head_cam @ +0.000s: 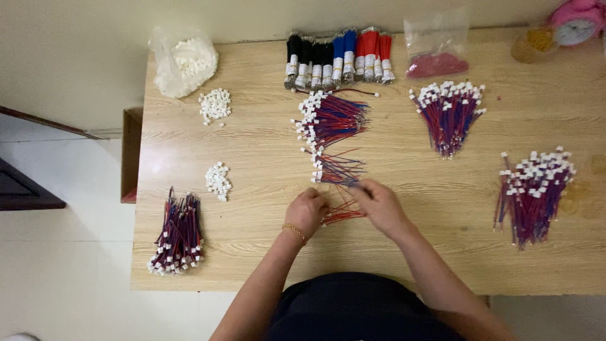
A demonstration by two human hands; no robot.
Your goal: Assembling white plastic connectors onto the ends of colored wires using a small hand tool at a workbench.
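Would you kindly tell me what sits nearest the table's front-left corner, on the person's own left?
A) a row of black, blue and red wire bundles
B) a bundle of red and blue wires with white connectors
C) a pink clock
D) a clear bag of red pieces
B: the bundle of red and blue wires lies at the front-left corner of the table, left of the left hand.

Taking the small fan of red and blue wires [336,169] at the table's middle as the mark: both hands crowded its near edge, the left hand [307,211] closed over loose red wires [343,215], the right hand [379,203] pinching at its tips. Beyond it a larger wire bundle [331,118] and a row of taped wire coils [338,58] blocked the far side. To its left, past two heaps of white connectors [216,142], bare wooden table [265,158] lay open. To its right, a broad bare strip ran between it and two further bundles [449,113] [533,189].
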